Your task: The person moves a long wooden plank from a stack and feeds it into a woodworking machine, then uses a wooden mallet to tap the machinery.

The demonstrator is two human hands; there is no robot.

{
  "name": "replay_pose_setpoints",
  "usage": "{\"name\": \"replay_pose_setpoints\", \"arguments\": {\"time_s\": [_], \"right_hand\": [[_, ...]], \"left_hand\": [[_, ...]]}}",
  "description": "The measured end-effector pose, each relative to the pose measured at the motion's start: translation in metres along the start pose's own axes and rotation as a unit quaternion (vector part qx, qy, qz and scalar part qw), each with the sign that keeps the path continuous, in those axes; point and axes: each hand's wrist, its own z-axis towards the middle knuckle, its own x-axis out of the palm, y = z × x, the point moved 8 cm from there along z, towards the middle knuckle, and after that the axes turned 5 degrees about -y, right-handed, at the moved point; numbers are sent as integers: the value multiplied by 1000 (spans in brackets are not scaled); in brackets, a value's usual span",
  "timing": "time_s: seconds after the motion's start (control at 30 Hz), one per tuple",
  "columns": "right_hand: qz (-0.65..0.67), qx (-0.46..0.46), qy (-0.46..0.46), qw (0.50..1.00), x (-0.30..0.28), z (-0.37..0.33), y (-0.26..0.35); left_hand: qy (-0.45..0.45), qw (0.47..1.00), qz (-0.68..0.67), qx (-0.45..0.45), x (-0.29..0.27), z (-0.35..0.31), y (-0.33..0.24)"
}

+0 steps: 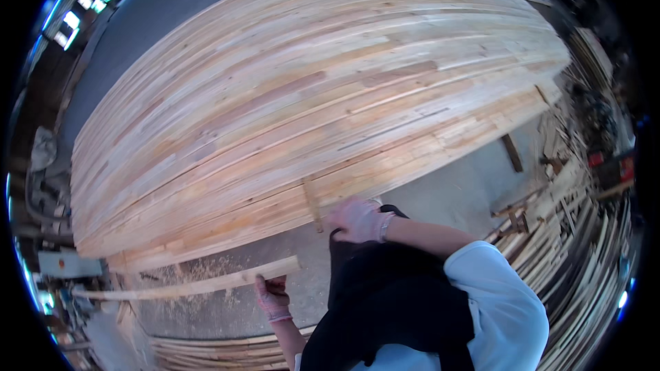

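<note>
Gripping near 1 end of a long, pale, narrow wooden strip (199,286), the pink-gloved left hand (273,298) had thumb and fingers clamped on it, perhaps because that end gave control of its length. The strip ran leftward over the grey concrete floor (447,189), nearer the person than the broad, pale, many-boarded wooden panel (309,103). Beside its near edge, the pink-gloved right hand (360,220) was blurred; whether it held anything could not be told.

Text: none legible | labels, brands: none legible | numbers, signs: none
</note>
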Motion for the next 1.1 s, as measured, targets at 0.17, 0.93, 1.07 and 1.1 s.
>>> {"name": "replay_pose_setpoints", "arguments": {"time_s": [0.17,0.93,1.07,1.1], "right_hand": [[-6,121,-12,993,-25,-26,-96],[-229,381,-105,890,-139,-35,-324],[-252,376,-80,888,-130,-29,-336],[-249,372,-79,891,-132,-28,-335]], "left_hand": [[-277,929,-240,51,-39,8,-24],[39,976,175,-125,300,138,115],[5,967,231,-104,293,143,116],[-1,963,250,-99,292,143,115]]}}
